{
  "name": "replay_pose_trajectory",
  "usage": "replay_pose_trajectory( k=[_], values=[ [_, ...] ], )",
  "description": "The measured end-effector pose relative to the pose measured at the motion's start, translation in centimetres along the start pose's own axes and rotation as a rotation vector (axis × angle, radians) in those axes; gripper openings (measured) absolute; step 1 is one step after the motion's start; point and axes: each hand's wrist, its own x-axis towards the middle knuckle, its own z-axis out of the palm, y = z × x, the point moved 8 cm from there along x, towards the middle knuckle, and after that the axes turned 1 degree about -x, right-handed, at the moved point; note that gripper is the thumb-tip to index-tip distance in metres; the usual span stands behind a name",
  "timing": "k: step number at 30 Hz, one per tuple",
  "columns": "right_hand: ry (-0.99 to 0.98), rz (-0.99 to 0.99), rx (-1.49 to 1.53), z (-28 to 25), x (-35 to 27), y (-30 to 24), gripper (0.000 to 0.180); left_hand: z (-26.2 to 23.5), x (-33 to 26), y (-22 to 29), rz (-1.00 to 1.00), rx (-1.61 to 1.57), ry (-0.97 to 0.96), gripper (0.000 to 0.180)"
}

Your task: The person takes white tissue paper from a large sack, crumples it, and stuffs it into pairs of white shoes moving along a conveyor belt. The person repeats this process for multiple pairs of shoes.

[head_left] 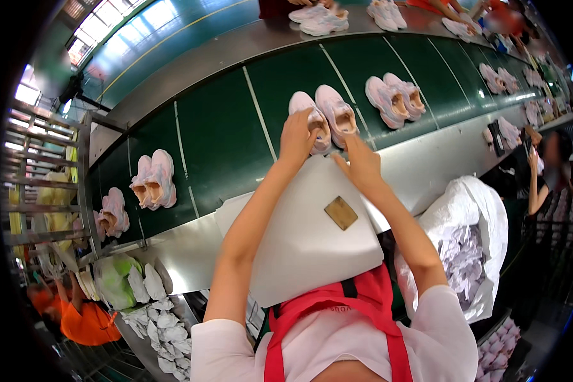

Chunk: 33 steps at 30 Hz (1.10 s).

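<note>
A pair of pale pink and white sneakers sits on the green conveyor belt (232,118), toes pointing away from me. My left hand (297,141) grips the left sneaker (302,102), its fingers on the side and at the opening. The right sneaker (329,99) stands close beside it. At that shoe's heel is my right hand (364,167), fingertips touching it and thumb spread apart. Under my forearms lies a large white sheet (299,235) with a small brownish rectangular patch (341,212) on it.
More sneaker pairs (395,100) ride the belt on both sides. A white sack (465,204) of crumpled paper stands at my right. Wads of white paper (162,331) lie at lower left, near a metal rack (44,191). Other people work across the belt and at both sides.
</note>
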Motion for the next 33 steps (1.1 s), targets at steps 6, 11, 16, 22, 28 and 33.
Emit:
replay_pose_trajectory(
  k=[6,11,16,22,28,33],
  values=[
    [-0.052,0.244,0.033,2.2,-13.1,0.3,0.034,-0.5,-16.5,11.5,0.413,0.056,-0.321,0.016],
    [0.110,0.312,0.055,2.6,-13.2,4.5,0.020,1.6,-16.6,12.8,0.351,0.130,-0.410,0.020],
    [-0.175,0.190,0.203,3.7,-14.8,3.8,0.015,2.3,-16.2,14.9,0.356,0.144,-0.338,0.020],
    [-0.002,0.388,0.430,1.2,-15.2,5.0,0.027,0.0,-17.3,15.8,0.565,0.356,-0.339,0.010],
    [0.341,0.252,0.185,-3.4,-14.7,5.3,0.024,-0.8,-16.8,16.4,0.385,0.063,-0.586,0.010],
    [0.920,0.724,0.337,-14.9,-28.0,14.7,0.013,-1.5,-17.6,14.7,0.365,0.136,-0.509,0.011]
  ],
)
